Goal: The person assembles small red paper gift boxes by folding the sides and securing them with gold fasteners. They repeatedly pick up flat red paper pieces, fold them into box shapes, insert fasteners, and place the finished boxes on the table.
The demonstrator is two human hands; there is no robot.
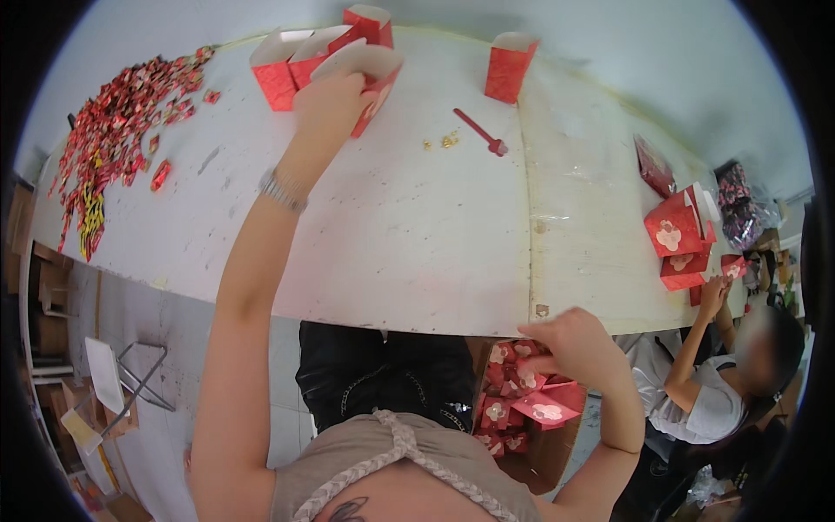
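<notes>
At the far side of the table, my left hand (329,103) is closed on an open-topped red paper box (379,94) with a white inside. Its fingertips are partly hidden by the box. Close behind it stand more red paper boxes (277,76), their tops open. My right hand (574,348) is over a cardboard carton (550,461) beside my lap, fingers apart and nothing seen in them. Folded red boxes with pale flower-like decorations fill the carton, and one red box (550,404) lies on top, just below that hand.
Small red wrapped packets (122,122) are heaped at the table's left. A single red box (511,68), a dark red stick (480,132) and gold bits (448,140) lie toward the back. On the right, a co-worker (709,391) handles a red box near stacked boxes (678,235).
</notes>
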